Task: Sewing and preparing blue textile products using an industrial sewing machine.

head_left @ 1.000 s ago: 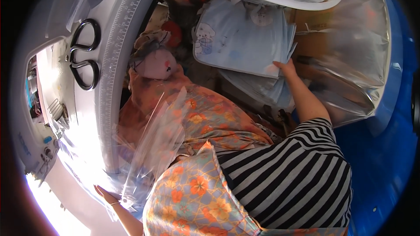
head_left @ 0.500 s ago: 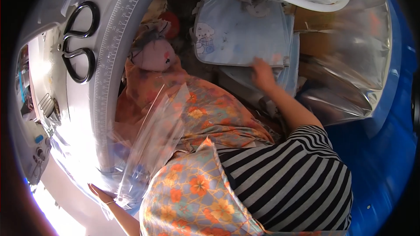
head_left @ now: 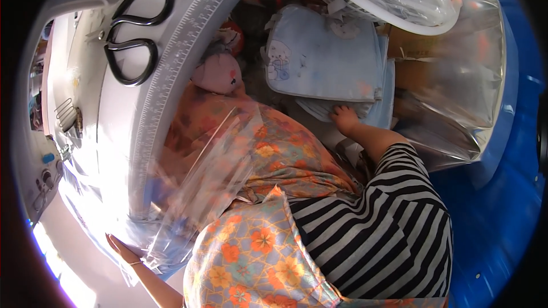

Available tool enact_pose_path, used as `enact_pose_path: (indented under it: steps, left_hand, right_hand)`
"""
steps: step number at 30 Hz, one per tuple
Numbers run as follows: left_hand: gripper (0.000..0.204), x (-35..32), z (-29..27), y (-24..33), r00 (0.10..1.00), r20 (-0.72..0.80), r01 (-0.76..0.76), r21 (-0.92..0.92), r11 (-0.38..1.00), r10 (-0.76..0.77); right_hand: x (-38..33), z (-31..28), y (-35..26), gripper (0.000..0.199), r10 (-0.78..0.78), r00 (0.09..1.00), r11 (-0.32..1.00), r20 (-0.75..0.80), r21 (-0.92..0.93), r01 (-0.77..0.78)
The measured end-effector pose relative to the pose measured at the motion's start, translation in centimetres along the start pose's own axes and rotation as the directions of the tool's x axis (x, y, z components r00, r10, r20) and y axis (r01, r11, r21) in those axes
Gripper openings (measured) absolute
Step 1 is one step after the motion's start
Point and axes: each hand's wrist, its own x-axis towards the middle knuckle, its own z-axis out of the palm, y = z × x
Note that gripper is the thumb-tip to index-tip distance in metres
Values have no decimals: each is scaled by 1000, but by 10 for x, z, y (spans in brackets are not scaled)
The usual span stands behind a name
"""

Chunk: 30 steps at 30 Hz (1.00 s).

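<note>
Nearest, a floral apron (head_left: 262, 245) and a striped sleeve (head_left: 394, 205). Across the lap, loose clear bags (head_left: 202, 179), bunched toward lower left. Beside their lower end, the left hand (head_left: 121, 249), fingers extended; any grip on plastic impossible to tell in the glare. Farther out on the right, the right hand (head_left: 346, 121), fingers bent and a little spread, with nothing visibly pinched, right by the near edge of the lower layers; actual contact uncertain.

Just past those fingers, the pale blue stack (head_left: 325, 51), beyond the lap and below the basket, with lower layers poking out unevenly toward the hand. Left of the stack, a pink bundle (head_left: 217, 74); farther left, black scissors (head_left: 137, 21) on the surface (head_left: 117, 128), beside a ruler scale. Beyond, the white basket (head_left: 422, 29) with plastic inside, and a shiny clear liner (head_left: 456, 74) above blue floor (head_left: 485, 245).

Likeliest trouble: upper layers dragged askew by a tug on a lower one, owing to the ragged overlap. Also possible: a corner snagged under the basket, from such close crowding; bags sliding off the lap, for want of anything visibly pinning them.
</note>
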Motion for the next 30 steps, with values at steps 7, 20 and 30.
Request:
enact_pose_path:
  steps: [7,20,30]
  left_hand:
    - [64,-2,0,-1,1000,-21,-20,14,1000,20]
    - [64,-13,3,15,999,-30,15,33,999,-14]
    - [61,-8,4,6,994,-97,-33,180,983,51]
  right_hand:
    - [30,-32,-5,23,35,980,987,193,147,-65]
    - [218,-54,-4,46,435,863,862,-256,393,-319]
    - [128,-73,-45,64,85,966,945,-245,326,0]
